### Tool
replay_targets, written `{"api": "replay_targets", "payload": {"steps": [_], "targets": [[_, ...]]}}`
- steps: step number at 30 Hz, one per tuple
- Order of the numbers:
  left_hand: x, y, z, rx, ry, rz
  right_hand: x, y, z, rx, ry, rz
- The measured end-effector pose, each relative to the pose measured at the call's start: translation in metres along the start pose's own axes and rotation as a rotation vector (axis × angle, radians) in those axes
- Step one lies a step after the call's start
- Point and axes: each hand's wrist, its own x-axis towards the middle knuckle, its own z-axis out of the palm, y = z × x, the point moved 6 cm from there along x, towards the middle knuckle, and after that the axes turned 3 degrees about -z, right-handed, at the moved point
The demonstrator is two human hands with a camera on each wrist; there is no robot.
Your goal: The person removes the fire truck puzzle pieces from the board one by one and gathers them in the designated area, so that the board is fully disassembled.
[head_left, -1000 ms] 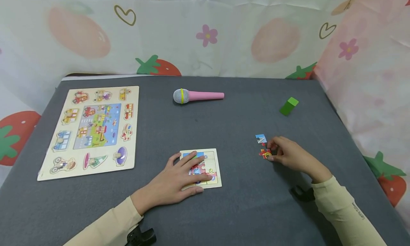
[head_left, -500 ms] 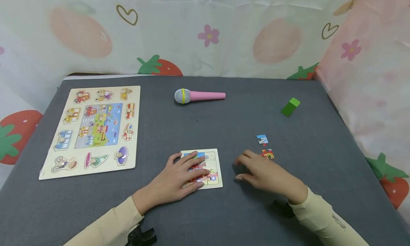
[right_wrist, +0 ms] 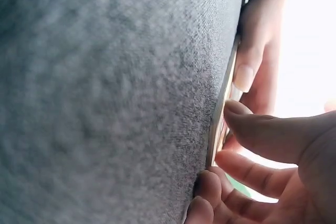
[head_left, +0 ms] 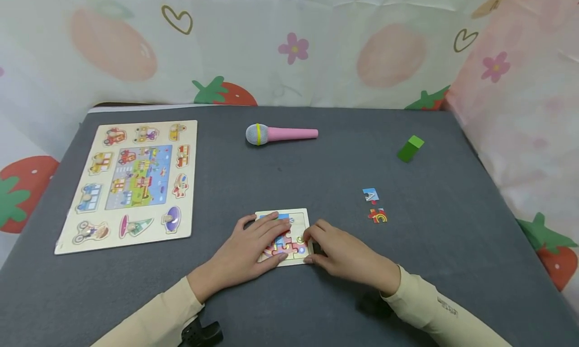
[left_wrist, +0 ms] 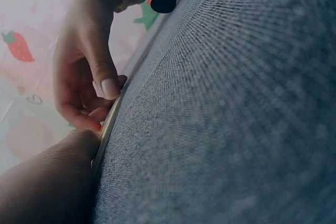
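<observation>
So from where I'm standing, both hands are busy at one small puzzle (head_left: 297,225), which sits flat on the grey worktop (head_left: 276,309) just below the middle of the frame. The left hand (head_left: 251,249) lies across its left half, palm down and fingers spread apart, covering a good bit of the picture. What I can see between the hands is red, pink and blue pieces fitted together, with bare cream wood above them.

The right hand (head_left: 341,251) is at the puzzle's right edge — fingers bent, thumb tip a little apart from the forefinger in the head view. Can't tell if there's a piece pinched in there; the fingers hide it, and the wrist views don't settle it.

Two loose bits lie to the right of that hand, near each other: a blue-and-white piece (head_left: 370,194) above and a red piece (head_left: 377,216) with a yellow curve below.

Other stuff around: a big board (head_left: 186,224) of vehicle shapes at the left, a pink mic (head_left: 289,134) lying on its side at upper centre, its silver head pointing left, and a green block (head_left: 410,148) at upper right. Behind the worktop hangs a pale cloth (head_left: 334,40) — strawberries, flowers, gold hearts. Both sleeves (head_left: 434,307) are cream.
</observation>
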Motion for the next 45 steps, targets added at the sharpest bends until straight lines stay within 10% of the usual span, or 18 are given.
{"api": "replay_targets", "payload": {"steps": [45], "targets": [[0.0008,-0.0012,0.0008,0.000,-0.005,-0.021,-0.0010,-0.0055,0.0003,-0.007,0.097,0.027]]}}
